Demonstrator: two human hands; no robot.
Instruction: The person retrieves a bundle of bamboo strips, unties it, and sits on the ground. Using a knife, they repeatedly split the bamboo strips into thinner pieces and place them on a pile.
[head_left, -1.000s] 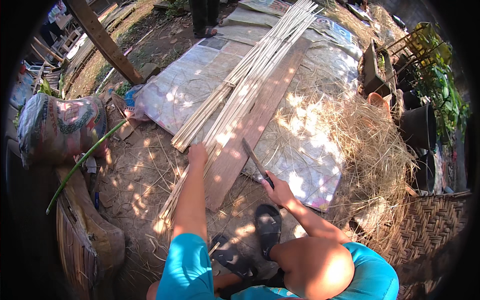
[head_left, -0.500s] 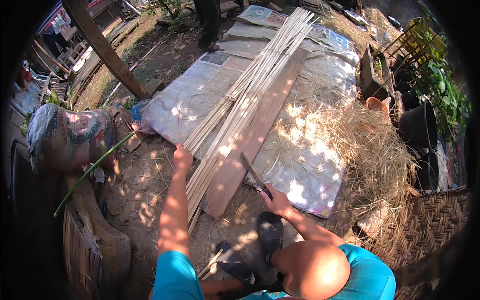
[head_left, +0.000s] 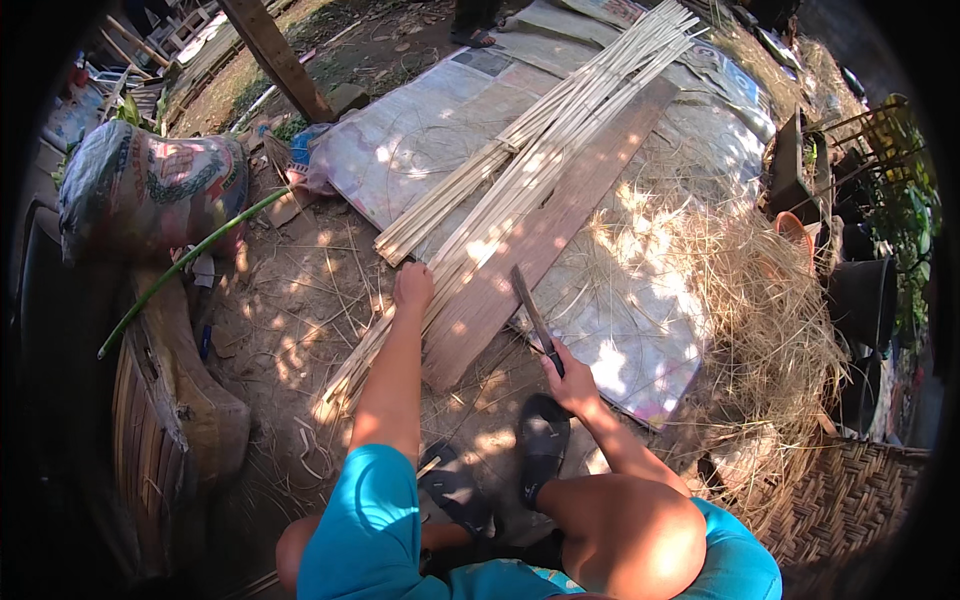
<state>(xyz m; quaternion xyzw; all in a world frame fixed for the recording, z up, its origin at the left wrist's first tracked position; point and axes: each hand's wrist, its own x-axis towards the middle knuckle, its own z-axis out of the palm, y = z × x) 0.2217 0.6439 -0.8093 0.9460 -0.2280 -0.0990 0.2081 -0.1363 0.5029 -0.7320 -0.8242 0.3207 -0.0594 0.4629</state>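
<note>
Long pale strips, apparently split bamboo, run away from me across a sheet on the ground. My left hand is closed at their near part, and the strips' near ends fan out under my forearm. Just beyond it ends a tied bundle of the same strips. Right of the strips lies a flat brown wooden plank. My right hand grips the dark handle of a knife, whose blade points forward over the plank's edge. What sits inside my left fist is partly hidden.
Dry shavings are heaped on the right of the sheet, beside black pots and a woven panel. At left are a stuffed sack, a green stalk and a worn wooden block. Another person's foot stands at the far edge.
The near ends of the loose strips have swung left, away from the plank. My left hand has moved from the bundle's end onto these strips. The view has shifted; my right hand keeps the knife.
</note>
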